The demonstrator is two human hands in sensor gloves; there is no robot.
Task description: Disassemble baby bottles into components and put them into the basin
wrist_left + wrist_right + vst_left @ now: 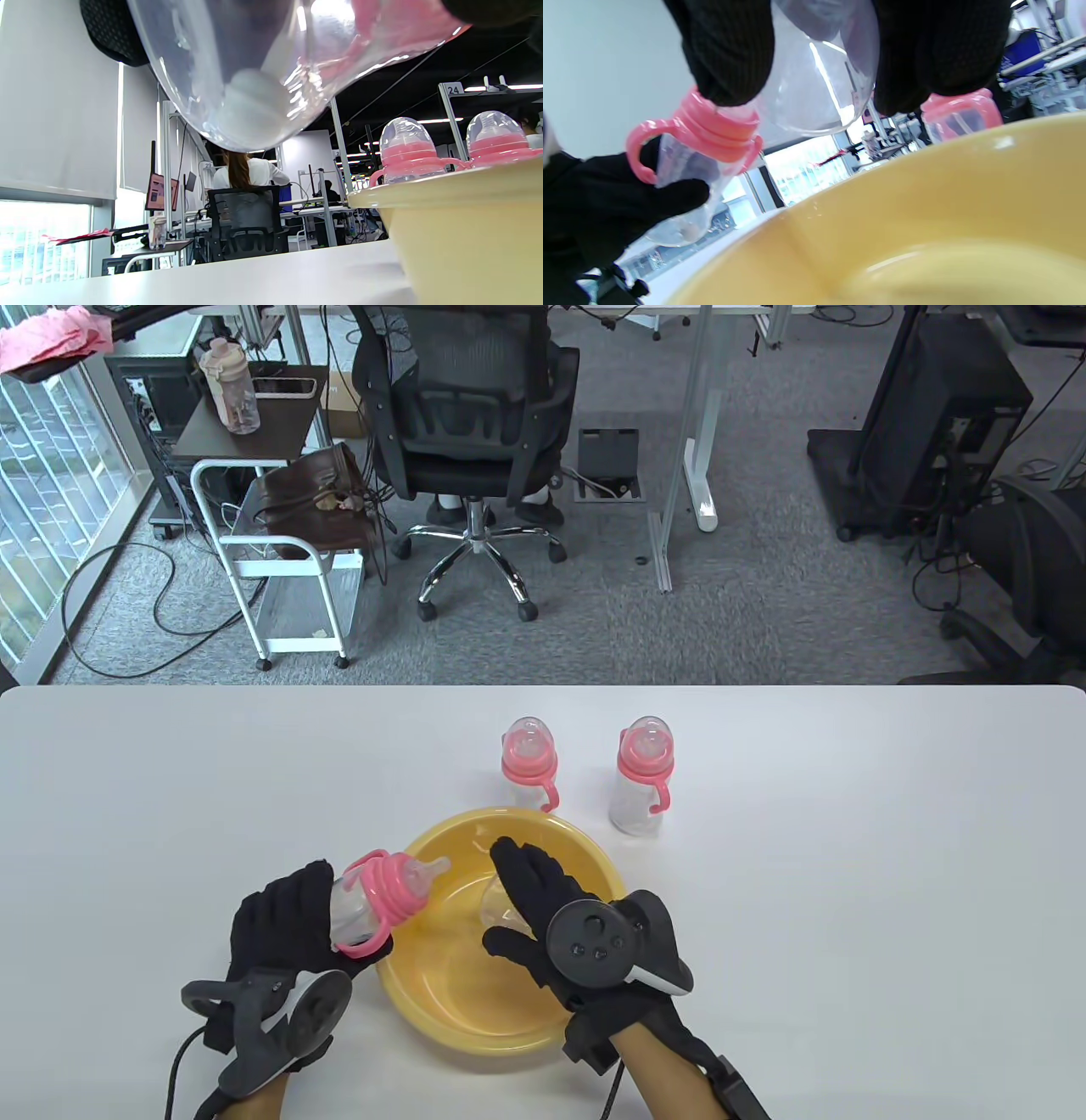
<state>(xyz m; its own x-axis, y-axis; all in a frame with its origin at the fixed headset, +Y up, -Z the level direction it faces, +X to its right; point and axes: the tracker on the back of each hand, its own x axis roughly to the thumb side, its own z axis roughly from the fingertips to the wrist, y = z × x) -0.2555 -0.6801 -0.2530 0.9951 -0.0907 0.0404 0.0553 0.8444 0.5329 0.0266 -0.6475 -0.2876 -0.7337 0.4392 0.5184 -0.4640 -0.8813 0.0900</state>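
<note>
So the left hand point(284, 929) has its grip curled round a bottle point(373, 903), holding it tilted at the near-left rim of the yellow basin point(585, 848). The cap is off this one, so the bare nipple point(428, 872) sticks out over the basin, and the pink collar point(712, 131) with its loop handles sits just past the fingers. From the left wrist cam you mostly see the bottle's clear base right overhead.

The right hand point(543, 912) is over the middle of the basin, pinching a clear dome cap point(823, 80) between thumb and fingers point(729, 51); the cap hangs under the palm, above the basin floor and not touching it as far as I can tell.

Beyond the right hand, just past the basin's far rim, two more bottles stand upright on the white bench point(848, 857), caps on: one point(528, 763) almost against the rim, the other point(642, 776) just to its right
</note>
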